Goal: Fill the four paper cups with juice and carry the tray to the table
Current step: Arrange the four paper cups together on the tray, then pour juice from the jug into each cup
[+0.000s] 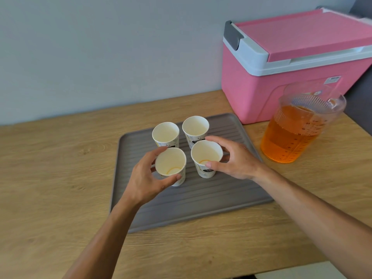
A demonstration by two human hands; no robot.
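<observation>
Four white paper cups stand in a square on a grey ribbed tray (201, 200). My left hand (147, 178) wraps around the near left cup (171, 164), thumb and fingers on its rim. My right hand (235, 160) grips the near right cup (206, 156) the same way. Both near cups show a thin orange ring at the bottom. The far left cup (165, 133) and the far right cup (195, 127) stand untouched and look dry inside. A clear plastic pitcher (296, 133) of orange juice stands on the wood to the right of the tray.
A pink cooler box (281, 73) with a white rim and grey latch sits behind the pitcher against the wall. The tray rests on a wooden tabletop (50, 178) whose near edge runs along the bottom right.
</observation>
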